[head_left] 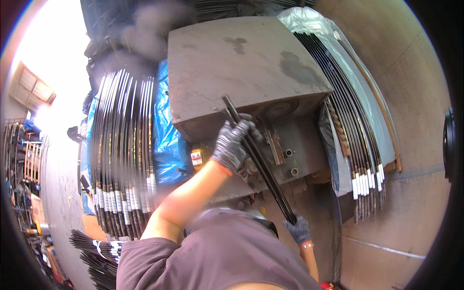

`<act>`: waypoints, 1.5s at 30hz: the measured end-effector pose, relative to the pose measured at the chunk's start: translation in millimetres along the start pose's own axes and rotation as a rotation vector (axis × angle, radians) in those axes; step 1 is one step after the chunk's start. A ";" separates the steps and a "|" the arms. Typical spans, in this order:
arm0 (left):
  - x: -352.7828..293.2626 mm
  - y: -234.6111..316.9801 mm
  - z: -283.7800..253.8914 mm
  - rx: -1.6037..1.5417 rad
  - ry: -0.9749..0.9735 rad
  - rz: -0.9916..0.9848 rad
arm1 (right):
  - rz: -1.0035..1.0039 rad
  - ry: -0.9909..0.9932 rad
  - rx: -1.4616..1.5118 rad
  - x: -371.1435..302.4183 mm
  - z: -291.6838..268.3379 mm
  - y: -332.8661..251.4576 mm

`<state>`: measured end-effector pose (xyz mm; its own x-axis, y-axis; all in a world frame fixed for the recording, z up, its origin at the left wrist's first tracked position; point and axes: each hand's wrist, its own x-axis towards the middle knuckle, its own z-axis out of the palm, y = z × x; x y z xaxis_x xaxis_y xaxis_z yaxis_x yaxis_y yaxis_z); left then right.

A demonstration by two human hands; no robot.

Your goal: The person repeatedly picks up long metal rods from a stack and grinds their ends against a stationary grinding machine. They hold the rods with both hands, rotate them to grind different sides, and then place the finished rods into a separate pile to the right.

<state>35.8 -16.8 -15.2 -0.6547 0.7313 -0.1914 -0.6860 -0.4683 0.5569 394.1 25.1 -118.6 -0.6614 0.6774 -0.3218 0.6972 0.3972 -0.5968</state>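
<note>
A small bunch of long black rods slants across my front, its upper end near the front edge of a brown metal housing. My left hand, in a grey striped glove with an orange cuff, is closed around the rods towards their upper end. At their lower end, by my right side, my right hand grips them in a similar grey glove. Below the housing, a metal block and two small metal rings sit on the bench, close to the rods.
Rows of black rods with white bands lie to the left and right of the housing. Blue plastic sheeting and a small yellow box are left of my hands. Bundled rods lie lower left.
</note>
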 end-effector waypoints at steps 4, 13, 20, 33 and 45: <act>-9.3 -53.4 -7.8 -0.002 -0.032 -0.168 | -0.150 0.041 0.578 46.3 12.1 -63.0; 35.7 -95.0 -45.0 0.423 0.421 -0.487 | 0.048 0.339 0.668 58.1 47.1 -7.2; 69.0 -135.4 -55.9 0.723 0.418 -0.454 | 0.171 0.146 0.542 91.6 43.4 -4.6; 67.8 -143.2 -42.3 0.775 0.445 -0.408 | 0.347 -0.124 0.954 131.0 12.9 -40.4; 82.1 -162.3 -70.4 0.799 0.448 -0.401 | 0.266 -0.148 0.910 140.0 10.2 -41.6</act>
<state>71.1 84.3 -178.2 -0.5939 0.4310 -0.6793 -0.5752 0.3628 0.7331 269.7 97.1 -146.3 -0.5841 0.5661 -0.5817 0.3893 -0.4335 -0.8127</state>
